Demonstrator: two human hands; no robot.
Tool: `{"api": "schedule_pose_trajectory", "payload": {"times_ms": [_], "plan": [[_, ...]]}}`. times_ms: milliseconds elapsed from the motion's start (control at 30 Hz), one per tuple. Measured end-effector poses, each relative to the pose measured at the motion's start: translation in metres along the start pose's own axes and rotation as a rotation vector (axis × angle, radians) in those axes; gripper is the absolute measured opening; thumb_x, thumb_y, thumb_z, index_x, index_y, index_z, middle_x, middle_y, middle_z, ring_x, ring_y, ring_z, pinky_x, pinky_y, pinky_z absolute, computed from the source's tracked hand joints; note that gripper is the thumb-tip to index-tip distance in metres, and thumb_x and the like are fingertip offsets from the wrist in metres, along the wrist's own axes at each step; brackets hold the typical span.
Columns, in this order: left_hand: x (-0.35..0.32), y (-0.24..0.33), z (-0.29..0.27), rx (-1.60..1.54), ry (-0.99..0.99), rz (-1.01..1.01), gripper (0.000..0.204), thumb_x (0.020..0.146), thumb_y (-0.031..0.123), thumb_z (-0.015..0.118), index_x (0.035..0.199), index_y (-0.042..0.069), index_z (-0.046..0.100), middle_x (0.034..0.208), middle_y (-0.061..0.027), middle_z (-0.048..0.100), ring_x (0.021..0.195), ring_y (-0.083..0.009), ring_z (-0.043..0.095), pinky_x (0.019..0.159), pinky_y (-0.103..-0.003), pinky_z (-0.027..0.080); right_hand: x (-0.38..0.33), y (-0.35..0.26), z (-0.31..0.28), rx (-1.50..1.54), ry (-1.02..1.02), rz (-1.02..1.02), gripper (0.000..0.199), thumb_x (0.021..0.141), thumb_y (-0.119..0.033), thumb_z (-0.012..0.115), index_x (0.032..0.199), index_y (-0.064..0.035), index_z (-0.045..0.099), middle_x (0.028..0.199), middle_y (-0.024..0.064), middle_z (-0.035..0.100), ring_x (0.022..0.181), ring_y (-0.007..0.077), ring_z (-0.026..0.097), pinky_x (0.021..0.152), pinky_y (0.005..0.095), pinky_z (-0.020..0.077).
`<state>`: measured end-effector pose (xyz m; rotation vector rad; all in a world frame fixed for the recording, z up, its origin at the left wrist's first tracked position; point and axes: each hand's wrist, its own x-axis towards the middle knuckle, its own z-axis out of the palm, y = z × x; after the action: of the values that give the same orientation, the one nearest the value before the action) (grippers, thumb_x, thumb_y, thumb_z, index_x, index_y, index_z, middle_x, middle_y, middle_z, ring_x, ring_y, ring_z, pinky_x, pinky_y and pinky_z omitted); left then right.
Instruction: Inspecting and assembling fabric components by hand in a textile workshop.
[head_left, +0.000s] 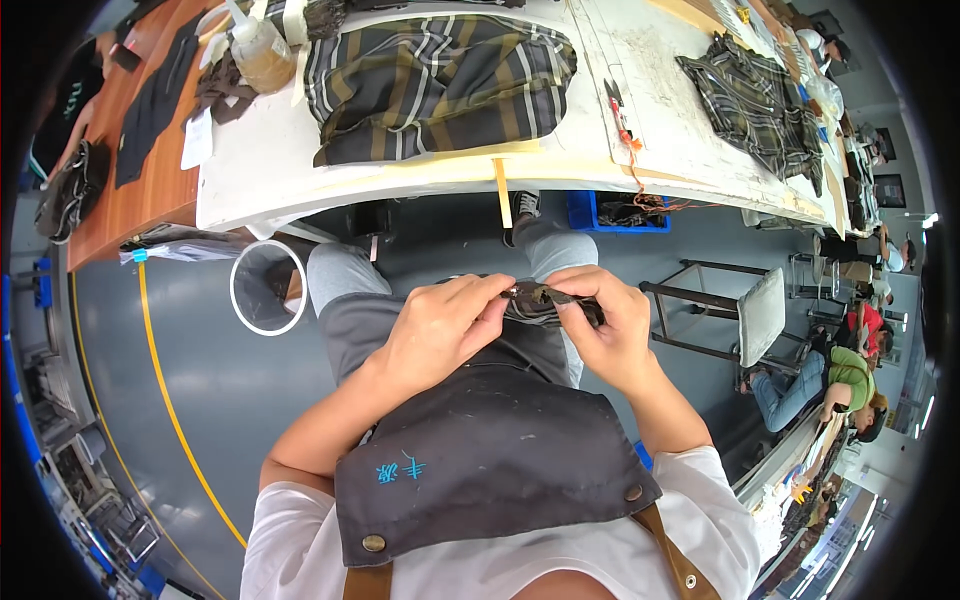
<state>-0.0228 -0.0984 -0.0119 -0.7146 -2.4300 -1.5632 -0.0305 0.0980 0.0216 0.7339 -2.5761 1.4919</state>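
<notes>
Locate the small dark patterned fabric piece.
In the head view, the small dark patterned fabric piece is just right of centre, held between the left hand and the right hand, lower in the picture than the white table.

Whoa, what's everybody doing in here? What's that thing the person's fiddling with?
Someone in a dark apron is holding a small piece of dark patterned cloth in front of them, between their body and the white table. The left grip pinches one end and the right grip holds the other. On the table lie a bigger bundle of plaid cloth and small red-handled snips, neither being touched right now.
</notes>
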Motion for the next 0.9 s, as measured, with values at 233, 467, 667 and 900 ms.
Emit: {"api": "schedule_pose_trajectory", "payload": {"times_ms": [233, 467, 667, 900], "plan": [[0.001, -0.009, -0.004, 0.114, -0.011, 0.059, 0.024, 0.068, -0.002, 0.065, 0.091, 0.001, 0.057, 0.069, -0.0101, 0.058, 0.057, -0.0266, 0.058, 0.051, -0.033, 0.047, 0.003, 0.009, 0.009, 0.009, -0.051, -0.014, 0.019, 0.071, 0.006, 0.06, 0.09, 0.0014, 0.056, 0.091, 0.0143, 0.063, 0.076, 0.026, 0.064, 0.065, 0.0292, 0.0504], [-0.001, -0.019, 0.0, 0.152, 0.005, 0.057, 0.019, 0.067, 0.001, 0.065, 0.085, 0.001, 0.057, 0.067, -0.0094, 0.057, 0.057, -0.0271, 0.058, 0.051, -0.035, 0.047, 0.006, 0.012, 0.013, -0.003, -0.091, 0.048, 0.019, 0.071, 0.006, 0.059, 0.09, 0.0005, 0.057, 0.09, 0.0147, 0.063, 0.075, 0.0274, 0.063, 0.065, 0.0301, 0.0506], [-0.024, -0.085, 0.006, 0.26, 0.027, -0.104, 0.016, 0.065, 0.0, 0.061, 0.081, 0.002, 0.058, 0.067, -0.0116, 0.057, 0.06, -0.0299, 0.059, 0.055, -0.039, 0.048, 0.007, 0.004, 0.0, 0.033, 0.05, -0.028, 0.015, 0.072, 0.008, 0.058, 0.086, 0.002, 0.056, 0.086, 0.0143, 0.064, 0.07, 0.0226, 0.064, 0.06, 0.0276, 0.0503], [-0.03, -0.107, 0.006, 0.331, -0.049, -0.284, 0.025, 0.064, 0.001, 0.066, 0.088, 0.002, 0.058, 0.082, -0.0133, 0.06, 0.072, -0.0313, 0.058, 0.065, -0.037, 0.048, 0.002, -0.002, 0.0, 0.104, 0.135, 0.044, 0.014, 0.073, 0.009, 0.058, 0.085, 0.0022, 0.055, 0.083, 0.0143, 0.064, 0.066, 0.0182, 0.062, 0.058, 0.024, 0.0482]]}}
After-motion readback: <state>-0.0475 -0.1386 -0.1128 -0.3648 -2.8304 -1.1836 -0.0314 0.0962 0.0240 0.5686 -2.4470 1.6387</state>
